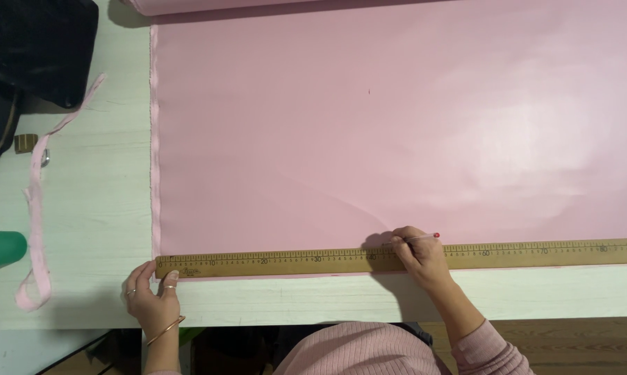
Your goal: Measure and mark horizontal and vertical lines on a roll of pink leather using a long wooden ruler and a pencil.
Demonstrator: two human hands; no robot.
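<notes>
A long, narrow pink fabric strip point(37, 208) is draped over the left part of the pale surface point(98, 208), running from near the far left corner down towards the near edge, where it is curled into a loop. A dark bag point(39, 45) is seen at the far left corner, partly past the surface edge. Just beside the strip's upper stretch, a small brown ribbed piece point(26, 143) and a small metal piece point(45, 158) are found. A green rounded object point(1, 248) is cut off by the left edge. Wooden flooring point(570, 347) is visible beyond the near edge, at the lower right.
</notes>
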